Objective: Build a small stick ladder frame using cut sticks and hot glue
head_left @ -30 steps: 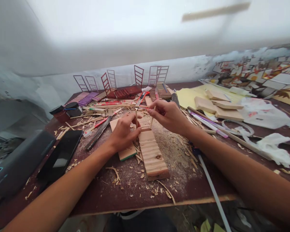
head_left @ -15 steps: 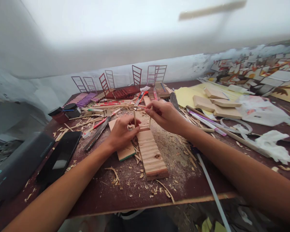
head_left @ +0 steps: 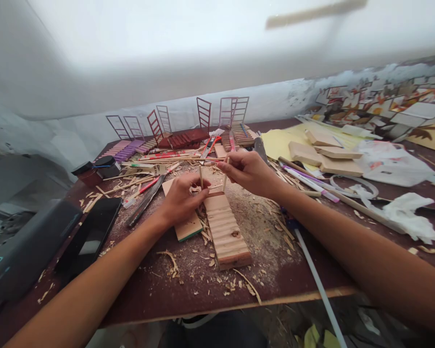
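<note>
At the far end of the ridged wooden block [head_left: 226, 231], on the worktable [head_left: 188, 285], stands a small stick frame [head_left: 213, 186]. Left hand [head_left: 181, 199] pinches the frame's left upright between closed fingertips, touching the block's end. Right hand [head_left: 250, 171] pinches the right upright near its top, fingers closed on it. Wood shavings [head_left: 253, 227] surround the block; a black phone [head_left: 90, 237] lies well left.

A small craft workshop is indicated. The worktable [head_left: 188, 290] is strewn with sawdust and shavings; finished miniature chairs [head_left: 188, 130] are lined along its far edge, cut wood blocks [head_left: 322, 154] stacked at its right.
</note>
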`<state>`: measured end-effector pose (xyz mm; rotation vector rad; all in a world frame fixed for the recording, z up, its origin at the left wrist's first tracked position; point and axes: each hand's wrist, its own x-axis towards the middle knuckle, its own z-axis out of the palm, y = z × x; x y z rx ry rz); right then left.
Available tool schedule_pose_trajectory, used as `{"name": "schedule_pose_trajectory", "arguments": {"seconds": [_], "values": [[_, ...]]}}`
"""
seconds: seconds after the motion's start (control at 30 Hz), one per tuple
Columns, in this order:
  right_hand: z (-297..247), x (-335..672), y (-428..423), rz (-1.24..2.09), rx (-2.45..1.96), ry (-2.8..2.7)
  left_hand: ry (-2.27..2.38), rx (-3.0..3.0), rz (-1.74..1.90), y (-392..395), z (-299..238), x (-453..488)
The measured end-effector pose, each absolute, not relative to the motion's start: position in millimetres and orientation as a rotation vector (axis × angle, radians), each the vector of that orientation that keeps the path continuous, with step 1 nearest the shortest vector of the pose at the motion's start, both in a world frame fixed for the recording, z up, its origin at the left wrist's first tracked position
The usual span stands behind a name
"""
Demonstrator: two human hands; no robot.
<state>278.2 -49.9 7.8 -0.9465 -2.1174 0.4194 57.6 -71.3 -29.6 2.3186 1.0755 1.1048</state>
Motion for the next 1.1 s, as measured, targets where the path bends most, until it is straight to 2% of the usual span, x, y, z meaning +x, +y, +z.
{"name": "schedule_pose_trajectory", "arguments": {"seconds": [1.1], "values": [[8.5, 270.6, -54.0, 0.498, -0.915, -2.142, 0.994, 2.299, 1.145, -68.3, -32.0, 55.1]]}}
